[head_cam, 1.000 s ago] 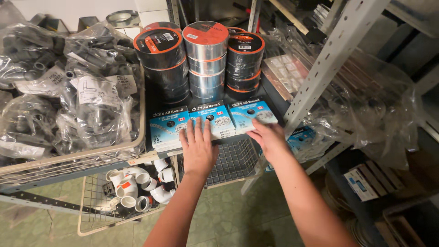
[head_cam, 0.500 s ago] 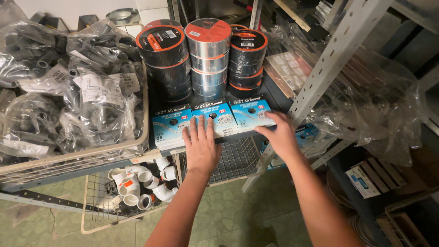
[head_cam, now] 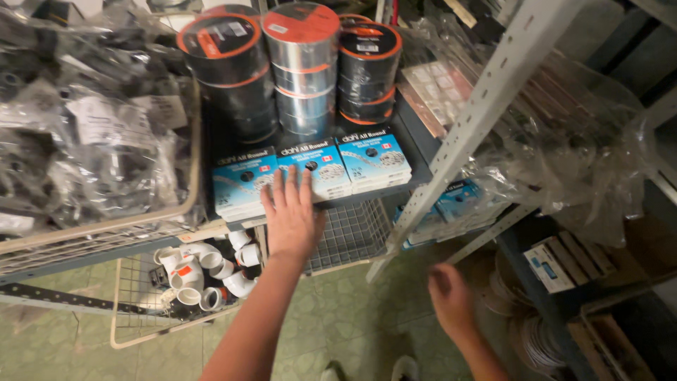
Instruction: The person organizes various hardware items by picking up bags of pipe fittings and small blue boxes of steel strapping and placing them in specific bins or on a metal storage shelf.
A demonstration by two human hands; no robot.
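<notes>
Three flat blue packages [head_cam: 310, 173] lie side by side at the near edge of the shelf, each with a dark top band. Farther back, round orange-rimmed labels [head_cam: 300, 17] cap the tape rolls. To the left, clear plastic bags [head_cam: 92, 141] carry white paper labels [head_cam: 106, 120]. Low on the right stands a white-and-blue box [head_cam: 550, 264], with more blue packages [head_cam: 451, 204] under the shelf.

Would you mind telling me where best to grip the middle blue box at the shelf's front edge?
Probably by its near short end. The middle blue box lies flat atop a stack, with neighbouring boxes close on both sides, so the long sides are shut in. The left hand already rests flat on that near end; coming from the front, fingers on top and thumb under the edge, looks easiest.
</notes>
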